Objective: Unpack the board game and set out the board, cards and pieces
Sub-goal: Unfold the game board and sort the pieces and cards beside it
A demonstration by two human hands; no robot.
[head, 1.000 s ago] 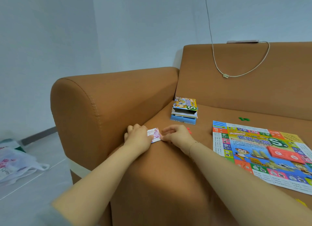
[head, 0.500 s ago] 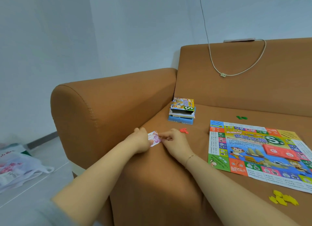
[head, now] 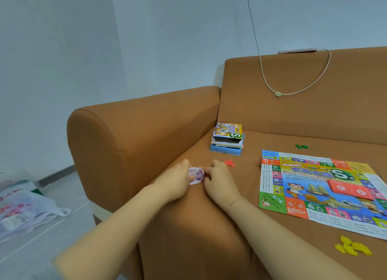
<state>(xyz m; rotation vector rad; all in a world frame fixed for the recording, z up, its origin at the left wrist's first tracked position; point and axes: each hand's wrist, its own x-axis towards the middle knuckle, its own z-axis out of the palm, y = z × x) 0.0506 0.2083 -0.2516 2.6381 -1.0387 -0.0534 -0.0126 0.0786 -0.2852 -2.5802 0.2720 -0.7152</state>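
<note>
A small stack of purple-and-white paper notes point(head: 196, 175) lies on the brown sofa seat near the armrest. My left hand point(head: 176, 180) holds its left end and my right hand point(head: 218, 179) pinches its right end. The colourful game board point(head: 314, 185) is spread flat on the seat to the right, with a stack of red cards point(head: 349, 189) on it. The open game box point(head: 227, 138) sits at the back corner of the seat. Red pieces point(head: 230, 163), green pieces point(head: 301, 146) and yellow pieces point(head: 352, 246) lie in small heaps around the board.
The sofa armrest point(head: 129, 131) rises at my left. A white cable point(head: 293, 91) hangs over the backrest from a phone point(head: 297, 51) on top. Plastic bags point(head: 23, 208) lie on the floor at far left.
The view has swung right and down, bringing the yellow pieces into sight. Both hands stay on the notes at the same spot on the seat.
</note>
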